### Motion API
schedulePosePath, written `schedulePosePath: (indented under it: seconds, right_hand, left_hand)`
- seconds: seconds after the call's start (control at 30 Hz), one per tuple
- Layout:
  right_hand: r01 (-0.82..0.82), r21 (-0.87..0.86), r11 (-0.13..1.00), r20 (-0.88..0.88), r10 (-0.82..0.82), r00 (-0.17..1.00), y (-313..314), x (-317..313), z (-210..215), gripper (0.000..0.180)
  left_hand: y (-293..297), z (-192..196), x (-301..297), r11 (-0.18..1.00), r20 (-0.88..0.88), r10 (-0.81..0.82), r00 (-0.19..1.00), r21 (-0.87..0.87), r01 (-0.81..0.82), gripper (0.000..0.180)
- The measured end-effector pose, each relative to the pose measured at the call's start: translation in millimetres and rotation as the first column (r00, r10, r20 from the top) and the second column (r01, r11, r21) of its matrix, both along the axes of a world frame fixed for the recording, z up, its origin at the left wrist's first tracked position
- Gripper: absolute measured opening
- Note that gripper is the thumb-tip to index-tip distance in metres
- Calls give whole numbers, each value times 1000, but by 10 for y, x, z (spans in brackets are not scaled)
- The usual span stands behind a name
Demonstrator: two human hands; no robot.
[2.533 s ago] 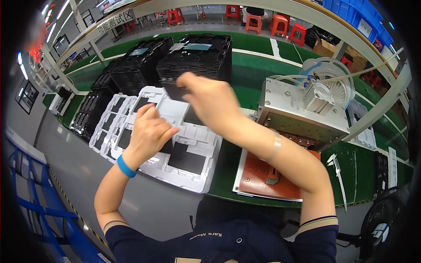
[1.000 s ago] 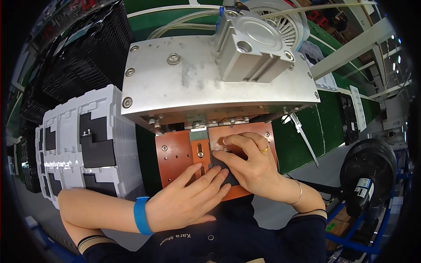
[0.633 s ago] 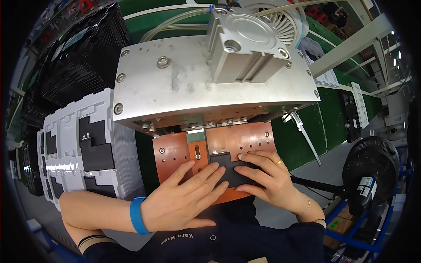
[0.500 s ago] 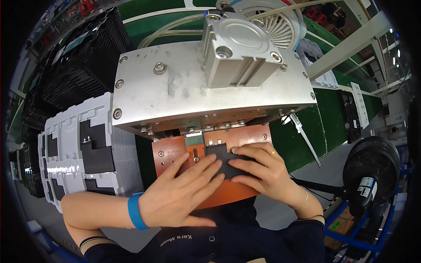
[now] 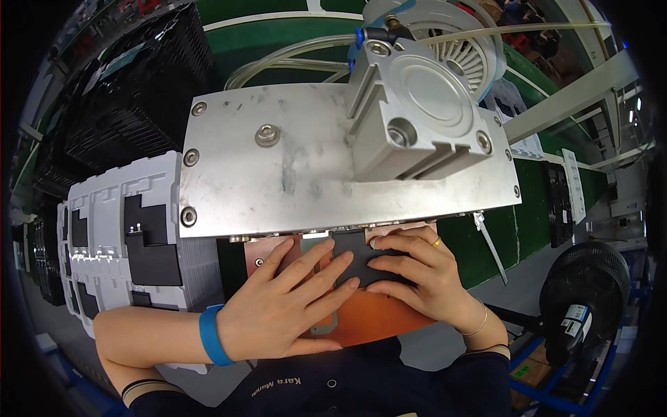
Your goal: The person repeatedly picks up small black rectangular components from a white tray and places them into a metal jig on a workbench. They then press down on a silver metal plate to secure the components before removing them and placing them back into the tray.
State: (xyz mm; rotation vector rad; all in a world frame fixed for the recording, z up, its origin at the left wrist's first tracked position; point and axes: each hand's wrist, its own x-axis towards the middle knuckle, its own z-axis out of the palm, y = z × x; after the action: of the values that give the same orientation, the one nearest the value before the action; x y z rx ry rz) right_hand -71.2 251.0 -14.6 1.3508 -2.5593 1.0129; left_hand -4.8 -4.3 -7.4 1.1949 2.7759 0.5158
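A flat black plastic part lies on an orange base plate, just under the front edge of a metal press plate. Both hands lie spread and flat, apparently to seat it. The left hand rests its fingertips on the part's left edge; the right hand presses its right side. The press, topped by a silver air cylinder, overhangs and hides the part's far end. White trays holding black parts sit left on the green counter, black crates behind.

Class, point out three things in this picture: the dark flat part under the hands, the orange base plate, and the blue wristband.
dark flat part [image 5: 358, 258], head view, its bare middle.
orange base plate [image 5: 375, 316], head view, lower surface.
blue wristband [image 5: 210, 335], head view, outer band.
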Motion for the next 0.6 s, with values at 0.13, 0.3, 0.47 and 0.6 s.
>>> schedulePosePath:
  seconds: [0.13,0.3,0.47,0.6]
  right_hand:
    - [-1,18,1000,-1,1,1000,-3,5,9,33]
    - [4,44,999,7,-4,1000,-2,19,20,31]
    - [4,74,997,82,-10,997,-8,28,32,28]
    - [-38,104,994,147,22,989,-37,-32,130,29]
  left_hand:
    - [-3,17,-13,1000,23,2,1000,-9,-2,71]
    - [-1,37,0,1000,39,14,999,-7,-13,69]
    - [-7,28,-1,1000,34,13,999,5,-13,69]
    - [-7,14,-12,1000,-14,0,1000,6,0,69]
